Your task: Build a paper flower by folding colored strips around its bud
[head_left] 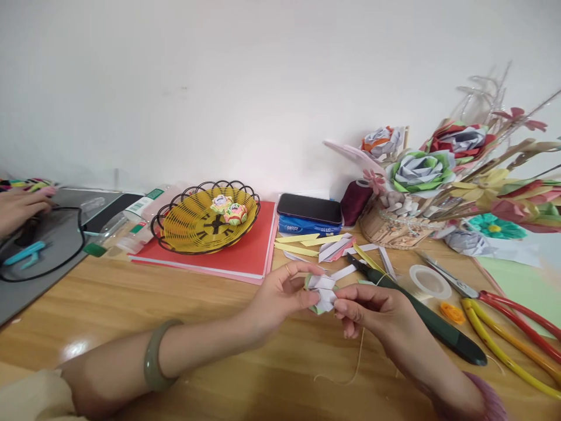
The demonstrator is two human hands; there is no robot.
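Note:
A small folded paper piece, white with green edges, is held up between both hands above the wooden table. My left hand grips its left side, thumb in front and fingers behind. At its right edge, the thumb and forefinger of my right hand pinch the paper. Below the right hand a thin pale thread trails down onto the table; whether it joins the paper is hidden. Just behind the hands lie folded paper strips in white, yellow and pink, along with a dark green long-handled tool.
On red paper stands a yellow woven basket with two paper flowers. Toward the right are a thread spool, red-handled scissors, a yellow-handled tool and a flower basket. Another person's hand is far left.

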